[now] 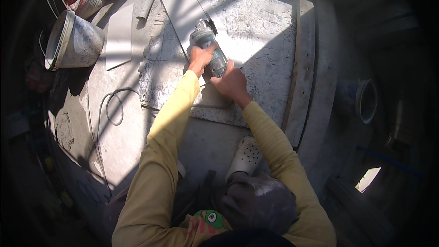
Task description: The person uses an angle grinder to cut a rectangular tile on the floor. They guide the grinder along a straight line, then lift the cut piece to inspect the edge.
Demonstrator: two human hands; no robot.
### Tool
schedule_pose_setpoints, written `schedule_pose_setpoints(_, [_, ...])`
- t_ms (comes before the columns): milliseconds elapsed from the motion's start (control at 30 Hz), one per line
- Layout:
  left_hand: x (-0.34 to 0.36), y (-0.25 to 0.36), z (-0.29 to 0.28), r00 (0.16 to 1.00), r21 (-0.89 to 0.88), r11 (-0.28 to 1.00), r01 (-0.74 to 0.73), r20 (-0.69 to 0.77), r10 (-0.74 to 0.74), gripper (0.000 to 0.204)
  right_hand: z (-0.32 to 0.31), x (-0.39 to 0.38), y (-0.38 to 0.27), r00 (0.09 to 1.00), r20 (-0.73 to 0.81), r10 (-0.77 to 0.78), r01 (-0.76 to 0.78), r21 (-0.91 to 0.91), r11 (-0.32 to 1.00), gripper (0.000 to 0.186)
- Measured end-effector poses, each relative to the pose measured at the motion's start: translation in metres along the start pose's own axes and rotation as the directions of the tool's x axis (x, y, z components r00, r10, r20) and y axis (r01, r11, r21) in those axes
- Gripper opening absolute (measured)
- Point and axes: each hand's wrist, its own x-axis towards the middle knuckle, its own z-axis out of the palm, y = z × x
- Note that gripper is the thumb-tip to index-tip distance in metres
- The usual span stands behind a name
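Note:
Both my hands are closed round a teal and grey angle grinder [218, 61]. My left hand [200, 58] wraps the front of its body, close to the metal gear head. Farther back, my right hand [232, 81] grips the rear end. The grinder's head lies over a pale flat tile [183, 11], with a dark part at its right side; the disc itself I cannot make out clearly. Under the tile is a scuffed, whitish board [267, 32] on the floor. Bright sunlight washes out part of the tile beside the grinder.
At the left, a dirty white bucket [84, 41] lies tilted near another pale tile [120, 36]. A dark cord [109, 95] loops over the floor. Wooden planks [299, 68] run along the board's right side, and another bucket [366, 100] lies in shadow beyond. My shoe [246, 158] is near the board's front edge.

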Motion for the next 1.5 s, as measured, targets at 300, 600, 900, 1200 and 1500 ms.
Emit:
schedule_pose_setpoints(300, [0.019, 0.009, -0.004, 1.000, -0.005, 1.000, 0.013, 0.003, -0.013, 0.067, 0.017, 0.020, 0.009, 0.984, -0.129, -0.126, 0.134, 0.053, 0.990, 0.059])
schedule_pose_setpoints(600, [0.006, 0.011, -0.005, 1.000, -0.002, 1.000, -0.006, 0.010, 0.006, 0.065, 0.006, 0.014, 0.002, 1.000, 0.009, -0.023, 0.023, -0.004, 1.000, 0.062])
schedule_pose_setpoints(900, [-0.016, 0.001, -0.002, 0.999, 0.032, 0.999, 0.004, 0.051, -0.006, 0.067, -0.006, -0.012, -0.001, 0.996, 0.072, 0.061, -0.054, -0.094, 0.994, 0.065])
schedule_pose_setpoints(1200, [-0.014, -0.011, 0.008, 1.000, 0.024, 0.999, -0.024, 0.001, 0.024, 0.068, -0.001, 0.000, 0.000, 0.998, 0.051, 0.031, -0.029, -0.034, 0.999, 0.066])
schedule_pose_setpoints(1500, [-0.013, -0.004, 0.007, 0.999, 0.005, 1.000, -0.010, -0.030, 0.010, 0.065, 0.007, 0.010, 0.003, 1.000, 0.004, -0.002, 0.002, 0.009, 1.000, 0.065])
